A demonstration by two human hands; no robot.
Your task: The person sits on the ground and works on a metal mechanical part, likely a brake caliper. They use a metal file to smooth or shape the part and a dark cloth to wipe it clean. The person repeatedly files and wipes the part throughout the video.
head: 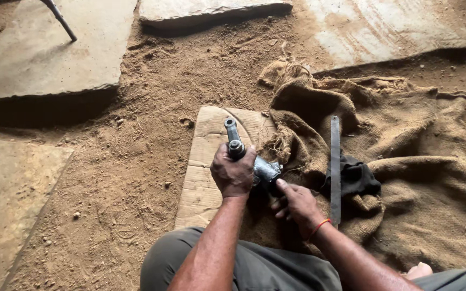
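A rumpled brown burlap sack (405, 178) is spread over the sandy dirt floor (130, 178). A long flat grey metal strip (335, 167) lies across the sack, with a crumpled black cloth (358, 179) just beside it. A worn piece of tan cardboard (203, 178) lies on the dirt, touching the sack's frayed edge. Flat grey stone slabs (44, 54) border the dirt, and a thin dark metal rod (60, 20) stands slanted on one slab.

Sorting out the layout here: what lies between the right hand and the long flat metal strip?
In the head view, only rumpled burlap sacking lies between the right hand and the metal strip.
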